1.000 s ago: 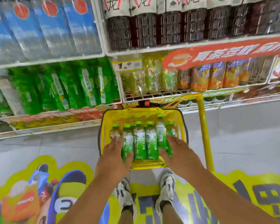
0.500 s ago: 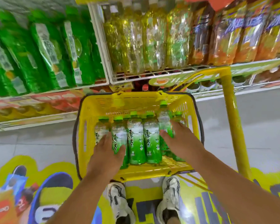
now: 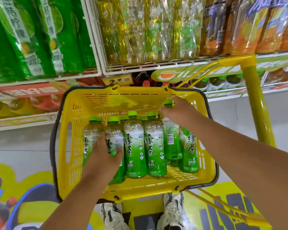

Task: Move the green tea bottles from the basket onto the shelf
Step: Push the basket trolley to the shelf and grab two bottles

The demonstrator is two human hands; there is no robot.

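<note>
Both hands' grips on green tea bottles [image 3: 135,146]

Bright, even shop light fills the scene, with colours strongly saturated. White glare streaks the plastic wrap of the green packs [image 3: 40,35] at far left and the clear yellow bottles [image 3: 150,30] on the shelf. Shadows are soft and faint inside the yellow basket [image 3: 73,146]. The wide lens bends the shelf rails and the upright yellow pole [image 3: 256,105] outward toward the edges. The near arms and the floor graphics [image 3: 15,205] look soft and slightly smeared.
</note>
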